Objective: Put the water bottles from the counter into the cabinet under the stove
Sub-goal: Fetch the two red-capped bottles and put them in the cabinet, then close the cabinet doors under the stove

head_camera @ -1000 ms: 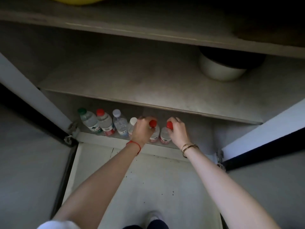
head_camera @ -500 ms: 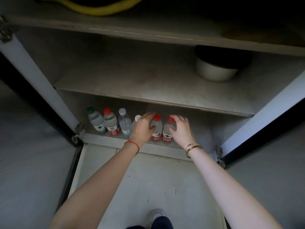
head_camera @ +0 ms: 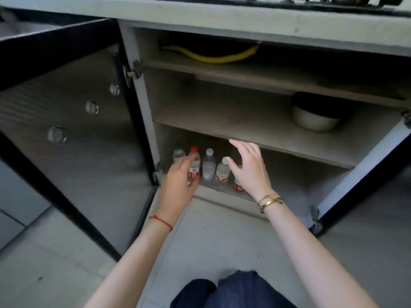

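Several small water bottles stand in a row on the bottom shelf of the open cabinet (head_camera: 224, 194) under the stove: a green-capped bottle (head_camera: 178, 153), a red-capped bottle (head_camera: 194, 163), a white-capped clear bottle (head_camera: 209, 166) and a white-capped bottle with a red label (head_camera: 222, 173). Another red-labelled bottle (head_camera: 238, 185) is mostly hidden behind my right hand. My left hand (head_camera: 180, 185) hangs in front of the left bottles with fingers apart and nothing in it. My right hand (head_camera: 250, 167) is spread open just in front of the shelf, holding nothing.
The left cabinet door (head_camera: 73, 138) stands wide open with three round knobs; the right door (head_camera: 360, 174) is open too. A white bowl (head_camera: 313, 123) sits on the middle shelf. A yellow hose (head_camera: 211, 58) runs along the top. My knees (head_camera: 233, 290) are at the bottom.
Both hands have let go of the two red-capped bottles and drawn back from the shelf. The view has pulled back and tilted up, showing the stove edge and left door.
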`<action>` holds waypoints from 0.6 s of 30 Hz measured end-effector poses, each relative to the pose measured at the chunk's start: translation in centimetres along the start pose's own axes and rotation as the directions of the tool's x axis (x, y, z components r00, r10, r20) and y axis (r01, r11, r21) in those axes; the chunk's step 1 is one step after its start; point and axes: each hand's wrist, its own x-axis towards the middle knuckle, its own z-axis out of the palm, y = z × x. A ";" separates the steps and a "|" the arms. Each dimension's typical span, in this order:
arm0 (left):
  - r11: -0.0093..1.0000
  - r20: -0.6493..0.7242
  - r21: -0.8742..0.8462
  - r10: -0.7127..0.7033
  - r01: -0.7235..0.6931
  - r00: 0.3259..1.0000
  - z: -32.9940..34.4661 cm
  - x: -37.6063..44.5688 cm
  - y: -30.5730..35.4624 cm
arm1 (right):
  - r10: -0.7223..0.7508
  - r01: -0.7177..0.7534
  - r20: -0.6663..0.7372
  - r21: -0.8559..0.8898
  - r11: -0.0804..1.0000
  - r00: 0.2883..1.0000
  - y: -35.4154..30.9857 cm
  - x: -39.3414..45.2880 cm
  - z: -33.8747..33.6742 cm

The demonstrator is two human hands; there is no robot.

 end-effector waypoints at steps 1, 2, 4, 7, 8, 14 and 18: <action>1.000 -0.033 0.003 -0.005 0.005 0.999 -1.6 -0.8 0.1 | -0.027 0.028 -0.005 0.007 1.000 1.000 -1.5 0.1 -0.3; 1.000 -0.055 0.006 -0.013 0.013 0.998 -3.0 -1.6 0.2 | -0.054 0.055 -0.012 0.015 0.998 0.998 -3.0 0.1 -0.5; 0.999 -0.078 0.028 -0.027 0.030 0.997 -5.7 -3.1 0.4 | -0.109 0.109 -0.025 0.037 0.993 0.994 -5.7 0.2 -1.1; 0.995 -0.149 0.085 -0.046 0.059 0.988 -9.6 -5.3 0.8 | -0.211 0.216 -0.072 0.072 0.974 0.975 -9.9 0.7 -2.0; 0.993 -0.183 0.100 -0.044 0.063 0.982 -10.9 -5.9 0.8 | -0.246 0.254 -0.094 0.084 0.963 0.965 -11.4 1.0 -2.4; 0.985 -0.381 0.130 -0.059 0.116 0.923 -17.5 -9.1 0.1 | -0.443 0.473 -0.196 0.154 0.867 0.875 -20.8 2.0 -3.5; 0.981 -0.519 0.104 -0.085 0.161 0.850 -19.9 -11.0 -0.6 | -0.548 0.588 -0.229 0.172 0.791 0.804 -25.8 2.0 -3.2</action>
